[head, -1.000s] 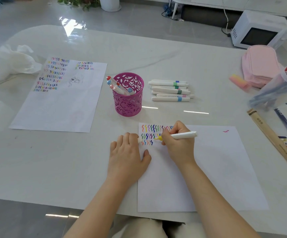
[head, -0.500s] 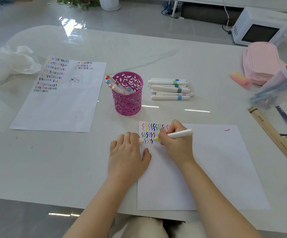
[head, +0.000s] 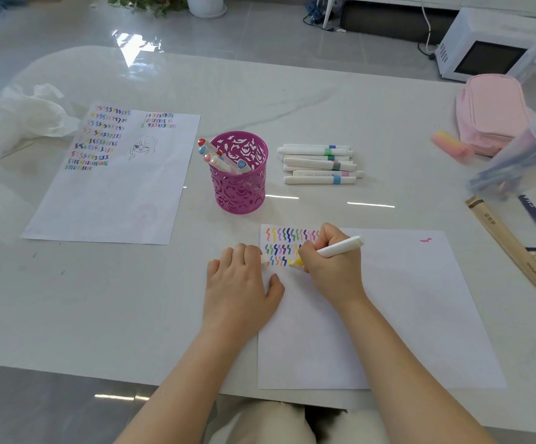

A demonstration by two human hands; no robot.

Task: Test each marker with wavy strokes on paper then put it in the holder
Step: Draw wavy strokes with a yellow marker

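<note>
Yellow is the colour under test: my right hand [head: 330, 270] is closed in a writing grip round the white-barrelled marker with the yellow tip [head: 340, 248]. The tip is down on the white sheet of paper [head: 404, 299], at the end of the third row of wavy strokes near the sheet's far-left corner. My left hand [head: 241, 283] lies palm down with relaxed fingers on the pale marbled bench [head: 100, 299], its fingertips at the sheet's left edge. A small pale bit shows by those fingertips, too small for me to name.

The marker's long axis slants from the tip at the near left up to the blunt tail at the far right. The magenta perforated metal cup holder [head: 239, 190] stands beyond the sheet's far-left corner, ahead and to the left of my right hand and almost straight ahead of my left. So I judge the stroke to be the step in hand. The drop will then need the marker carried forward and leftward and swung upright, landing among the markers already leaning there.

To the right of the holder, the row of white markers with coloured bands [head: 319, 163] lies flat and well apart from both hands. Those I take to be untested.
</note>
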